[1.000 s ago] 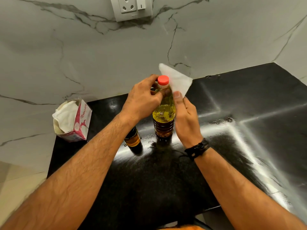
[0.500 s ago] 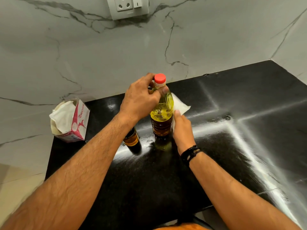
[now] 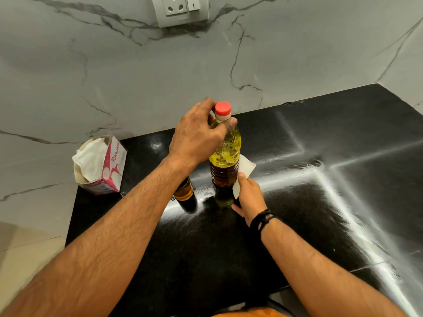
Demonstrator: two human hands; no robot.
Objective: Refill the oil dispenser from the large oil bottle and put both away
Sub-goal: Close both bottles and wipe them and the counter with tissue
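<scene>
Oil bottle (image 3: 225, 154) in left hand (image 3: 196, 138)

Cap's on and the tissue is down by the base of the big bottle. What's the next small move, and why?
Probably draw the tissue around the lower ribbed wall while the left hand steadies the neck. The right hand presses it against the large oil bottle near its base; the red cap is on, and the bottle stands upright on the black counter, so wiping comes before putting it away.
</scene>
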